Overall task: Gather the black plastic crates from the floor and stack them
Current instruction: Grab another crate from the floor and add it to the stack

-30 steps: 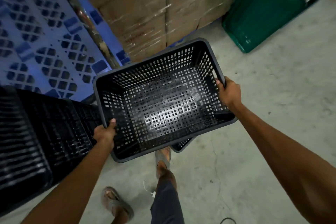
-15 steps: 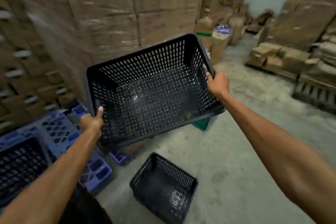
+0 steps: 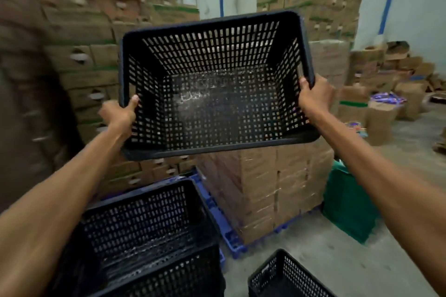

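I hold a black perforated plastic crate (image 3: 217, 84) up at chest height, its open side tilted toward me. My left hand (image 3: 119, 116) grips its left rim and my right hand (image 3: 313, 96) grips its right rim. Below on the left stands a stack of black crates (image 3: 149, 236) with its top one open and empty. Another black crate (image 3: 284, 277) sits on the floor at the bottom right, partly cut off by the frame edge.
Wrapped cardboard boxes (image 3: 270, 188) on a blue pallet (image 3: 226, 229) stand just behind the stack. Tall walls of cartons (image 3: 79, 43) fill the left and back. A green crate (image 3: 347, 202) leans at the right. Loose boxes (image 3: 386, 108) litter the concrete floor beyond.
I have lifted the held crate from near the floor to chest height. My view has swung up and round, bringing the crate stack into sight below left.
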Demonstrator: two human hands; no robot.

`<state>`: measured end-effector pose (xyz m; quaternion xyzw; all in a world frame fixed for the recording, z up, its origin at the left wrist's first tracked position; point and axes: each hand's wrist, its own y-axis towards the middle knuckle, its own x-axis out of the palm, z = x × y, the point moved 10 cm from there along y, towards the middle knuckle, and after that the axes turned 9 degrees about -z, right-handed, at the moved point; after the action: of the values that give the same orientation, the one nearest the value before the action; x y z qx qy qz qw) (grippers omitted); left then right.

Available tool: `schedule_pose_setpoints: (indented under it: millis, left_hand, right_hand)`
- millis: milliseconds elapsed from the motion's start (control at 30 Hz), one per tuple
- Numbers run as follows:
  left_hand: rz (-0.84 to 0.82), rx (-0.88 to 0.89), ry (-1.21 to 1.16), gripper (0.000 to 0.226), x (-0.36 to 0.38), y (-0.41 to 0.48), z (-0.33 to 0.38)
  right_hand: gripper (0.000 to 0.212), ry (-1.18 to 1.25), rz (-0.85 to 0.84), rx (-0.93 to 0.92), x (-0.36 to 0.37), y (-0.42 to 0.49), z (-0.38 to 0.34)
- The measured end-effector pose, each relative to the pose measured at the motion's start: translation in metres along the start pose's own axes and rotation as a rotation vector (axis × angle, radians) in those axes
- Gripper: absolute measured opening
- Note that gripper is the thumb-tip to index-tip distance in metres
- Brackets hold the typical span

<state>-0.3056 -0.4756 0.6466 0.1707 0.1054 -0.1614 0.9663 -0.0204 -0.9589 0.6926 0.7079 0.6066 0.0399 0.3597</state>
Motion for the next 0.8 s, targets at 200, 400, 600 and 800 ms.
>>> schedule_pose_setpoints:
  millis: [200, 400, 600, 800]
  left_hand:
    - [0.240, 0.044, 0.171, 0.044, -0.208, -0.001, -0.030]
    - [0.343, -0.102, 0.267, 0.064, -0.319, -0.025, -0.089]
    - [0.268, -0.204, 0.237, 0.056, -0.337, -0.029, -0.135]
    - [0.088, -0.345, 0.295, 0.055, -0.320, -0.006, -0.164]
  right_hand:
    - [0.034, 0.185, -0.221, -0.024, 0.118, -0.074, -0.102]
    - [0.036, 0.217, -0.467, -0.041, 0.201, -0.133, -0.164]
    - [0.042, 0.082, -0.587, 0.006, 0.234, -0.159, -0.169]
    - [0.038, -0.050, -0.717, 0.086, 0.258, -0.163, -0.148]
